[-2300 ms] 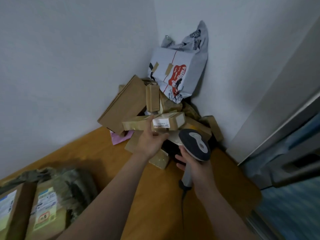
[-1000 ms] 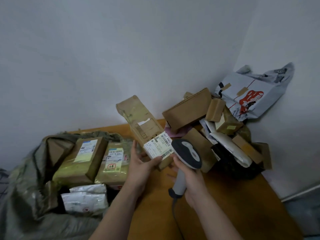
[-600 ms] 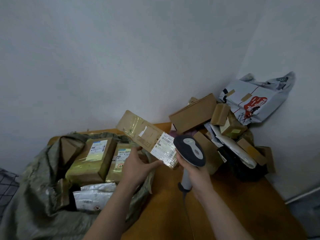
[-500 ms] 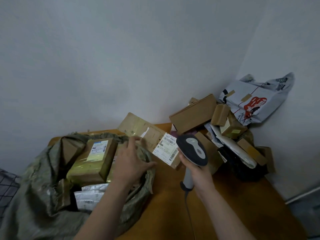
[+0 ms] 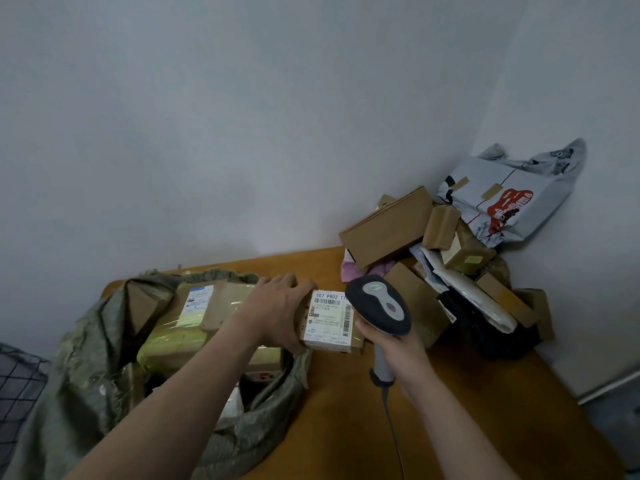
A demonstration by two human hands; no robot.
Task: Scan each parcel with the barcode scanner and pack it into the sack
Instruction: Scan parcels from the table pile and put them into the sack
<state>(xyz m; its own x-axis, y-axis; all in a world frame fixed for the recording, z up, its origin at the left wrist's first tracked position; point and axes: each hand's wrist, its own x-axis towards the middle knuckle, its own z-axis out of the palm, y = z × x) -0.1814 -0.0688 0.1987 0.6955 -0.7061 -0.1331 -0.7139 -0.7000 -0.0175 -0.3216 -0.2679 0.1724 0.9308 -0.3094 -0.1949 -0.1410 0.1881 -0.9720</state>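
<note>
Left grip (image 5: 277,311) clamps the parcel (image 5: 329,322) over the right rim of the sack (image 5: 86,375); right grip (image 5: 391,344) clamps the scanner (image 5: 379,306) just beside.

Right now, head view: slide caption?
Left hand holds a labelled parcel at the sack rim; right hand grips the scanner.

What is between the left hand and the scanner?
In the head view, a brown parcel with a white barcode label; the left hand grips it, the scanner sits at its right.
</note>
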